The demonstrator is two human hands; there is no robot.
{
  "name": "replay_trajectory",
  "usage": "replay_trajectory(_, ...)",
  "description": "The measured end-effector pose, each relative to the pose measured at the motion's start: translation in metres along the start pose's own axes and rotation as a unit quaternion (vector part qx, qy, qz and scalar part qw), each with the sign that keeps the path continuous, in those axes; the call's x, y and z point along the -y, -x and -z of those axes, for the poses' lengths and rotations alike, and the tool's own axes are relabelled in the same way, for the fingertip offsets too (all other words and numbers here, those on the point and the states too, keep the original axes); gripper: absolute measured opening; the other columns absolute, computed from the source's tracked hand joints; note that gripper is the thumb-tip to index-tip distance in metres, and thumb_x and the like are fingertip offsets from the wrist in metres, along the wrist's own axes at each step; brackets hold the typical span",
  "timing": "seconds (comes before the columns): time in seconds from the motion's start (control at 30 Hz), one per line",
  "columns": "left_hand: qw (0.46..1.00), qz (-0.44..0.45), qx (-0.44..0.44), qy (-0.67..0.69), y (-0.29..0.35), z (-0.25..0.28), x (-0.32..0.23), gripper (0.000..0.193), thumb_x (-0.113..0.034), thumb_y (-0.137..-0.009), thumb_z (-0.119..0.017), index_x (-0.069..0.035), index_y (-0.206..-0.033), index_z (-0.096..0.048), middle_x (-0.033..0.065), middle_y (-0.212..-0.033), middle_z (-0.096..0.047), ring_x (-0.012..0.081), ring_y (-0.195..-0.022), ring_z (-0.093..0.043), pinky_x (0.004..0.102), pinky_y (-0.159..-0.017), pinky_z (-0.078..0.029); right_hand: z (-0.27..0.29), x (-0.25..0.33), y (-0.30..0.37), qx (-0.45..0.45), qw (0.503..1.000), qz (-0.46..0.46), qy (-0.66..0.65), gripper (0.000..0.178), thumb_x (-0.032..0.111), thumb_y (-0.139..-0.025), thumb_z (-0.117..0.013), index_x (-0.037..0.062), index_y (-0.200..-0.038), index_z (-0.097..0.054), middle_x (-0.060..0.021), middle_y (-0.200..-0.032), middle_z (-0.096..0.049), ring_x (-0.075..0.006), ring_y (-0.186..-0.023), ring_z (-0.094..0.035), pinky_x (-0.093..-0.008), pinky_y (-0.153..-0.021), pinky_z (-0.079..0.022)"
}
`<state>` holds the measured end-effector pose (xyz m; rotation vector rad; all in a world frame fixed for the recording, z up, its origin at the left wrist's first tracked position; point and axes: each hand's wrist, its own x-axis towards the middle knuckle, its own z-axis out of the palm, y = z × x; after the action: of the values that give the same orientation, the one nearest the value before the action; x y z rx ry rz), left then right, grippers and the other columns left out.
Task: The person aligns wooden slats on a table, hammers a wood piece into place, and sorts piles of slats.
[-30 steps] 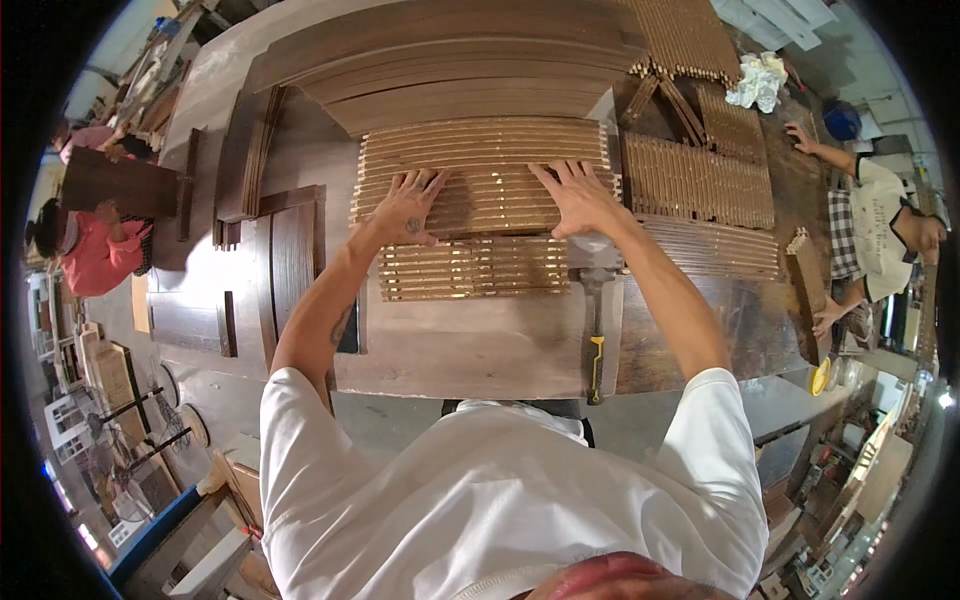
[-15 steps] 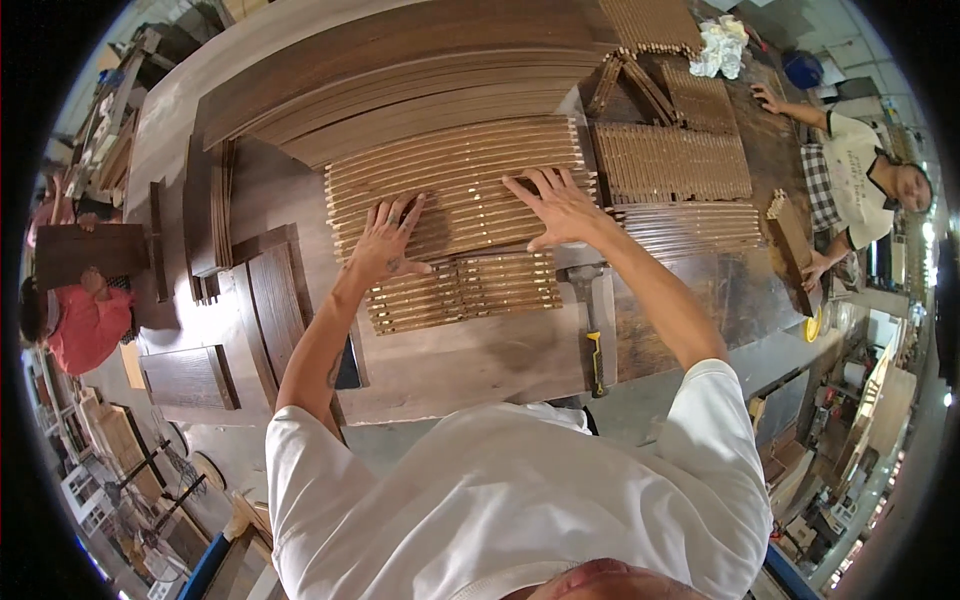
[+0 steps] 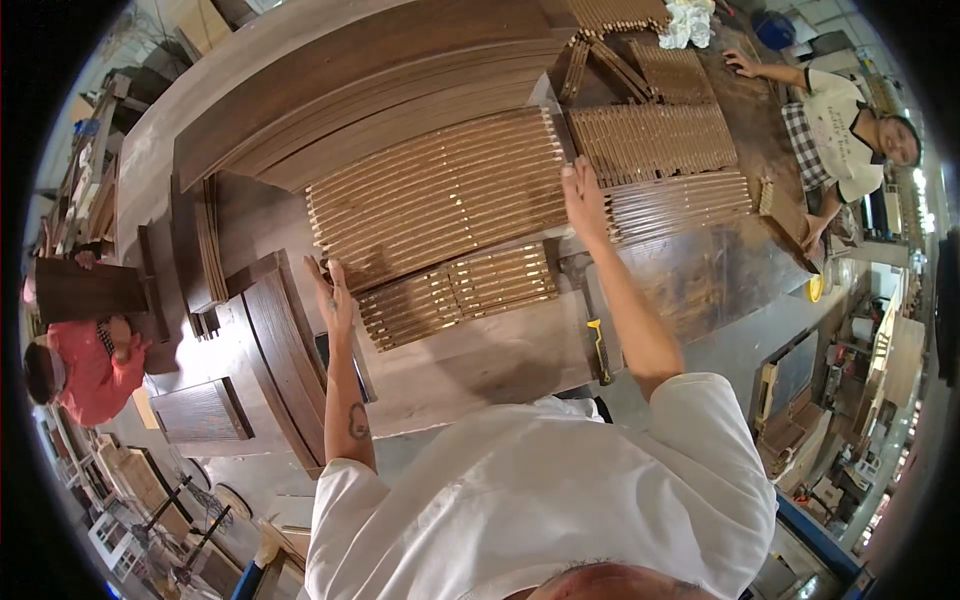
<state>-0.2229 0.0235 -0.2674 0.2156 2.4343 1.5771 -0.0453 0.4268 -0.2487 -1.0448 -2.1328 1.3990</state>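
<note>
On worktable (image 3: pixel 430 395), flanks already-rowed wooden slats (image 3: pixel 420 205) with flat, empty left hand (image 3: pixel 335 290) and right hand (image 3: pixel 586 205), leaving shorter slats (image 3: pixel 500 282) untouched.

The wearer's two hands (image 3: pixel 335 295) (image 3: pixel 584 198), one hammer (image 3: pixel 597 342), one crumpled white bundle (image 3: pixel 687 24) and one yellow ring (image 3: pixel 815 288) show.

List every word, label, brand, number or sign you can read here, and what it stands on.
Co-worker's pale shirt: printed lettering, too small and blurred to read.
Brown slats between the left hand and right hand: no lettering visible.
Hammer: any markings too small to read.
Nothing else readable.
</note>
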Motion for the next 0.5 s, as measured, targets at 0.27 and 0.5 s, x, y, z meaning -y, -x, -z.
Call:
replay_trajectory(0.27, 0.992, -0.002, -0.007, 0.124, -0.004, 0.002, 0.003, 0.078, -0.056, -0.098, -0.028, -0.005, -0.151, -0.001, 0.0157, -0.157, -0.006, 0.0267, -0.145, -0.008, 0.0397, -0.116, -0.012, 0.001, 0.000, 0.004, -0.025, 0.999, 0.019, -0.006, 0.076, 0.058, -0.096, -0.036, -0.0001, -0.144, -0.030, -0.0188, -0.148, -0.034, -0.0315, -0.137, -0.032, -0.0397, -0.112, -0.025)
replay_trajectory(0.5, 0.985, 0.031, -0.033, 0.167, -0.005, 0.000, -0.010, 0.082, -0.066, -0.094, -0.017, -0.008, -0.151, -0.010, 0.0134, -0.155, -0.019, 0.0289, -0.143, -0.018, 0.0465, -0.116, -0.013, 0.010, -0.027, -0.009, 0.050, 0.968, -0.018, -0.246, 0.083, 0.060, -0.094, -0.039, -0.0012, -0.147, -0.020, -0.0176, -0.154, -0.018, -0.0271, -0.144, -0.015, -0.0371, -0.117, -0.016)
